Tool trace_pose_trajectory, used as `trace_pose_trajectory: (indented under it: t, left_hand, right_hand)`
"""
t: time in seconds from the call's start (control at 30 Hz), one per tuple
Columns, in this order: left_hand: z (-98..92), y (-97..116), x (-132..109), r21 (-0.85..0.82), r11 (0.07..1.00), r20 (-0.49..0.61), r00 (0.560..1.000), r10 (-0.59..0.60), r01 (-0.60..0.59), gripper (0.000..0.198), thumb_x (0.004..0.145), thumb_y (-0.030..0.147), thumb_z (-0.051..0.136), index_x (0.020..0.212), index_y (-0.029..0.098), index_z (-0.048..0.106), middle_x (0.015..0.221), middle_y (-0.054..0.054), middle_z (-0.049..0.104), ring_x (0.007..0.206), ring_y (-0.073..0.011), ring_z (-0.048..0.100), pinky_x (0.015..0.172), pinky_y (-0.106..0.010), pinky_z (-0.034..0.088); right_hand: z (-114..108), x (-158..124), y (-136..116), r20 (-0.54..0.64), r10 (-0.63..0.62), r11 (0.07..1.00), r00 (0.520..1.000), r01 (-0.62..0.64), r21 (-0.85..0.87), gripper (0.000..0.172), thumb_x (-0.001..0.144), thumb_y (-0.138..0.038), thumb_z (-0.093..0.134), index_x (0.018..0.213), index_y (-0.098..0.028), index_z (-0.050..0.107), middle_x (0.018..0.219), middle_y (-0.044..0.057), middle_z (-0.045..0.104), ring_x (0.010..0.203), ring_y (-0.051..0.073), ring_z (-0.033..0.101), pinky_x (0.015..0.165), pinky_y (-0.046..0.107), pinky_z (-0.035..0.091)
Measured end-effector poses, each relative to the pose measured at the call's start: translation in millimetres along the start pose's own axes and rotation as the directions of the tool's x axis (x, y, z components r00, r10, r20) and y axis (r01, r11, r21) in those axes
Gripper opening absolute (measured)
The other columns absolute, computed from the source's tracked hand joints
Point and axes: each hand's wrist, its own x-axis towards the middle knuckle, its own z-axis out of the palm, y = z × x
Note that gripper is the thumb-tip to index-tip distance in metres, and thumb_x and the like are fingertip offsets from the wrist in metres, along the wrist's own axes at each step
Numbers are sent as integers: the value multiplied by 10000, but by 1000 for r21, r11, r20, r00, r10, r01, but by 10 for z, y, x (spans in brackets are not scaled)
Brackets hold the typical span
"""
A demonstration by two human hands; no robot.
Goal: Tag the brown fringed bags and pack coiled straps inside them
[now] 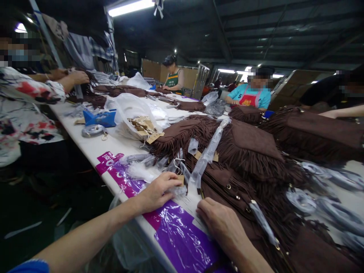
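My left hand (159, 193) reaches over the table edge, its thumb and fingers around crumpled clear plastic (179, 190) beside a tan tag (180, 179). What lies under the palm is hidden. My right hand (217, 218) is closed, with curled fingers at the zippered edge of a dark brown fringed bag (224, 185); the fingertips are partly hidden. A plastic-wrapped strap (209, 153) stands up from between the bags. White thin fasteners (140, 172) lie in a bunch just beyond my left hand.
Purple printed plastic (182, 235) covers the near table edge. Farther along are a bag of tags (142, 123), a blue holder (99, 118) and a coiled strap (93, 131). More brown bags (253, 140) and wrapped coils (301, 201) fill the right. Several co-workers stand around the table.
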Motion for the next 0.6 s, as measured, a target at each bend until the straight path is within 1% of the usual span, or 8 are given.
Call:
trace_pose_trajectory:
  t: [0.13,0.2,0.27,0.33,0.4,0.43,0.5,0.6]
  left_hand:
    - [-4,30,-3,-54,998,-34,999,-33,31,492,762,-16,536,1206,193,576,1254,-93,538,1204,-204,490,1062,-424,395]
    - [-4,29,-6,-64,998,-48,998,-30,27,495,754,-19,542,1203,187,568,1248,-94,541,1204,-201,490,1064,-414,392]
    - [-8,25,-9,-70,997,-59,998,-28,24,473,753,-12,551,1185,181,568,1230,-95,549,1192,-202,497,1057,-405,397]
    - [-15,23,-12,-76,997,-65,997,-32,26,456,749,-11,556,1164,177,573,1209,-93,555,1180,-201,502,1051,-399,399]
    - [-20,21,-16,-83,996,-64,997,-36,30,453,742,-14,559,1154,176,575,1194,-88,556,1172,-198,504,1047,-390,400]
    - [-21,18,-17,-85,996,-61,997,-37,31,450,741,-14,562,1148,176,577,1187,-85,557,1165,-197,506,1042,-385,403]
    - [-18,8,-19,-81,996,-54,998,-35,31,424,745,-6,565,1127,176,582,1169,-80,562,1144,-197,514,1022,-375,415]
    - [-6,-9,-14,-62,998,-44,999,-17,14,352,763,4,559,1069,172,599,1129,-75,575,1096,-195,531,991,-357,430]
  right_hand:
    - [-46,30,-60,-65,33,997,997,-28,70,99,945,-262,573,863,-233,619,834,12,638,699,180,659,556,238,419]
    - [-23,89,-86,-121,51,992,991,-37,123,112,965,-247,518,934,-229,624,858,29,645,728,196,666,579,247,441]
    - [18,179,-109,-154,62,975,986,-27,220,155,968,-194,471,996,-228,619,865,33,665,746,196,674,607,244,456]
    - [55,283,-132,-165,73,949,984,-18,314,173,955,-157,468,989,-228,622,859,32,685,765,192,680,642,235,464]
    - [73,374,-158,-166,73,935,983,-9,356,176,951,-139,477,917,-225,627,823,23,694,761,182,681,661,223,458]
    - [73,406,-172,-163,72,939,984,-12,345,182,948,-131,483,881,-222,625,803,17,692,749,176,681,654,217,448]
    - [55,438,-193,-151,83,964,985,-41,263,180,938,-131,510,822,-218,617,766,5,684,709,170,676,606,214,414]
    - [-22,388,-175,-131,89,990,987,-73,122,150,919,-182,550,785,-224,602,738,-3,674,658,175,666,527,232,344]
